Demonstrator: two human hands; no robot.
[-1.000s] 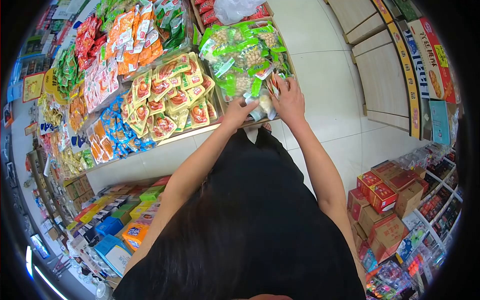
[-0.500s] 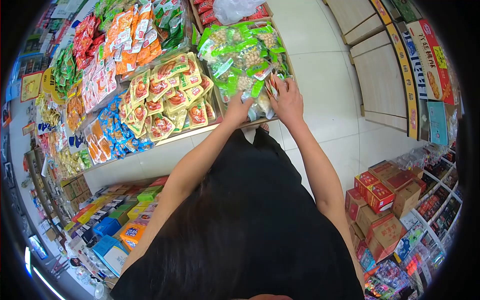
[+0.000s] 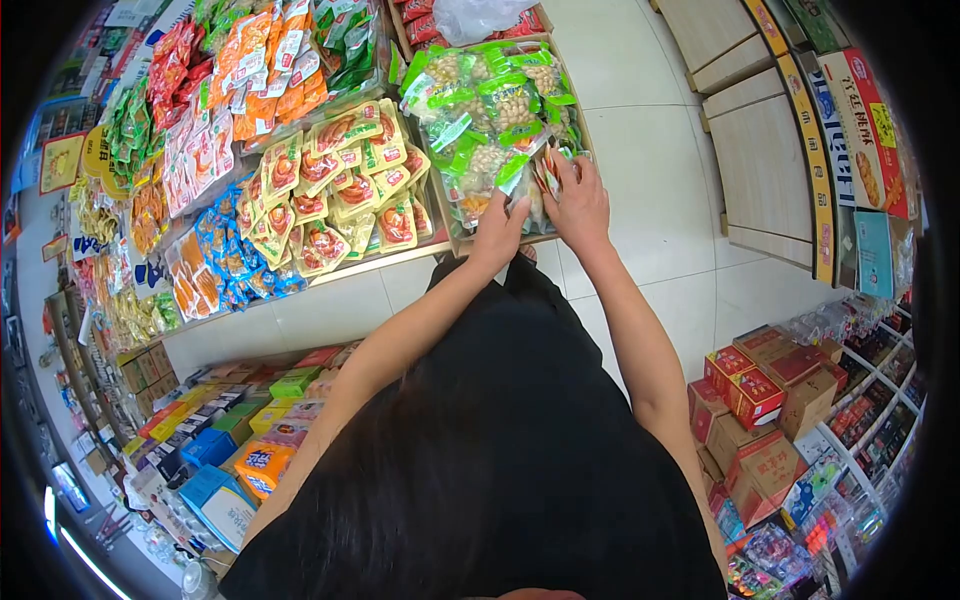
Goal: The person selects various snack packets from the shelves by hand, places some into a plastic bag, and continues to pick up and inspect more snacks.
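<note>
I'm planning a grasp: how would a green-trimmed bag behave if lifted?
A green-trimmed bag would probably flex, being thin and clear around small, rounded pieces. Its lumpy contents may shift, since the pieces look separate. The shiny surface could feel slightly slippery.

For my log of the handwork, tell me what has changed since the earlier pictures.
The left hand has moved right, closer to the right hand, uncovering more of a clear bag. Whether it gripped or released anything is unclear. The right hand stays at the small packets; the yellow packets look unchanged.
</note>
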